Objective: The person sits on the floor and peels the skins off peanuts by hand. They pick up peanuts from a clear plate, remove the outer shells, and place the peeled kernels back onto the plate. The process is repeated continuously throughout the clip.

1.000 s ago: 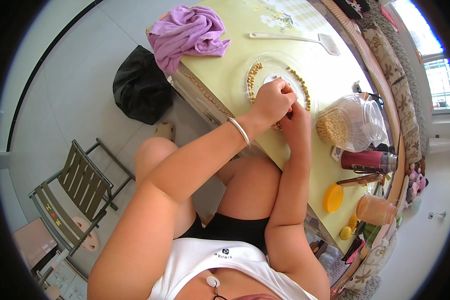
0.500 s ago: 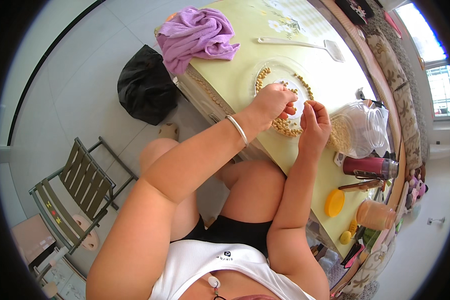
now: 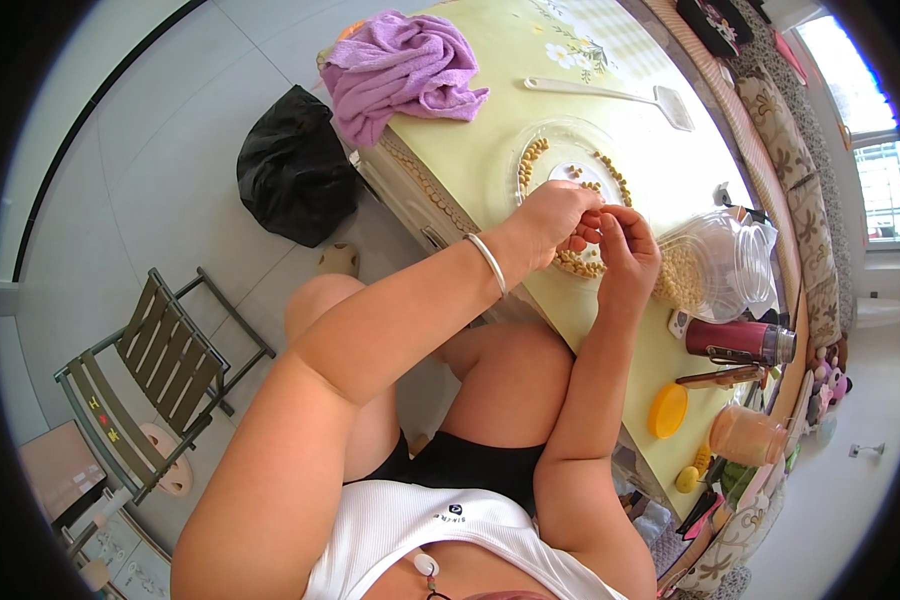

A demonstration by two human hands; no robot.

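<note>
My left hand [image 3: 558,217], with a white bangle [image 3: 488,262] at the wrist, is closed in a pinch above a clear round plate [image 3: 505,180]. Fingers of my right hand [image 3: 630,252] are also drawn together, and the tips of both hands meet over the plate's right side. Whatever lies between the fingertips is too small and hidden to make out. Tan soybeans [image 3: 532,160] lie around the plate in an outer ring, with a few near its middle; my hands cover part of them. Close by my right hand, a clear plastic jar [image 3: 715,265] lies tilted with pale beans inside.
A purple towel [image 3: 405,75] lies on the table's far left corner, a white spatula [image 3: 610,92] beyond the plate. To the right are a maroon thermos [image 3: 735,342], a yellow lid [image 3: 668,411] and a peach-coloured jar [image 3: 747,435]. A black bag [image 3: 295,165] and folding chair [image 3: 155,375] stand on the floor.
My hands have come together: the left moved slightly right and nearer, so its fingertips now meet those of the right hand. The view has shifted a little.
</note>
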